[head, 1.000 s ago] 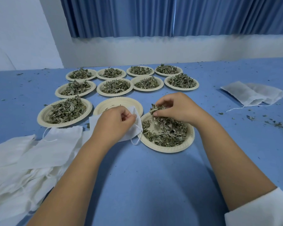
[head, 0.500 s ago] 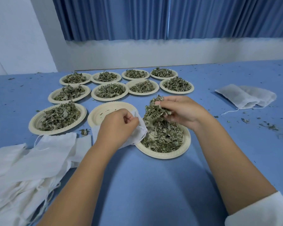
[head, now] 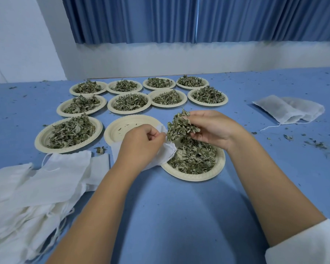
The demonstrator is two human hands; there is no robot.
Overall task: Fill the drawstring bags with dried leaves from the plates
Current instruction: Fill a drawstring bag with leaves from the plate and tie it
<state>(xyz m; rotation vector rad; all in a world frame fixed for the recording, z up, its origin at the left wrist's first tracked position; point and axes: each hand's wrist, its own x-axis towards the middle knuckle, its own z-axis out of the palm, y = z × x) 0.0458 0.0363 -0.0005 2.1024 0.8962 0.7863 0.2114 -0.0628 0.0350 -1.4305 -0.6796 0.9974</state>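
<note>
The nearest plate [head: 195, 178], cream paper with a bed of dried leaves [head: 192, 159] on it, sits on the blue table [head: 179, 216] in front of the person. Above its far edge the right hand [head: 215, 130] grips a clump of leaves [head: 181, 126], fingers curled round it, the clump lifted clear of the bed below. At the plate's left rim the left hand [head: 141, 143] pinches the mouth of a white drawstring bag [head: 164, 155] between thumb and fingers. The bag droops over that rim, and its mouth is just beside the clump; whether leaves and cloth touch cannot be told. Just left of the nearest plate lies an almost bare plate [head: 118, 128] holding only crumbs, and farther left a full plate [head: 69, 133]. Beyond the nearest plate stand two rows of four heaped plates [head: 130, 101]. To the left of the nearest plate and closer to the person, a heap of flat empty bags [head: 36, 187] spreads with strings trailing. Well to the right of it lie filled bags [head: 290, 109], with loose leaf crumbs [head: 316, 144] scattered near them.
</note>
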